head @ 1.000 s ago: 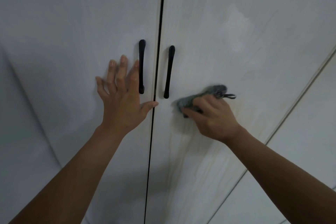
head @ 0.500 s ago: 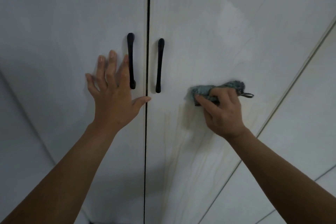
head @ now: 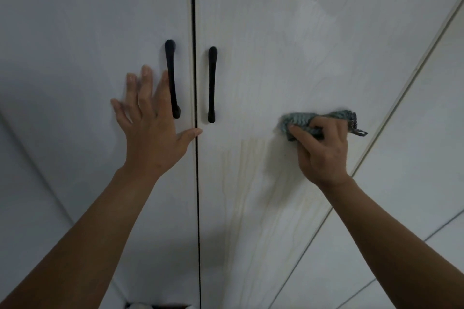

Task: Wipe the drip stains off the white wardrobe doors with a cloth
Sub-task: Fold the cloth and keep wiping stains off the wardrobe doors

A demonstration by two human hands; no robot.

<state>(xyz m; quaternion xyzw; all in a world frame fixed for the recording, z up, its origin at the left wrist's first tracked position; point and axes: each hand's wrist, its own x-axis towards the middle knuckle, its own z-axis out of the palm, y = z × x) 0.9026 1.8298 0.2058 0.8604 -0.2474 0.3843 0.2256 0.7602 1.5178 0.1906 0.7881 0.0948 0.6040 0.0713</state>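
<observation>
Right hand [head: 324, 150] clamps bunched grey cloth [head: 301, 120] against right wardrobe door [head: 276, 45], cloth's long axis sideways, loop pointing right. Left hand [head: 150, 138] flat, fingers spread, on left door [head: 75, 57].

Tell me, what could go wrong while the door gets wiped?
The cloth is bunched small in the right hand, so it may miss or smear the yellowish streaks lower on the right door. The left hand lies flat on the left door, thumb at the gap; it might leave marks.
</observation>
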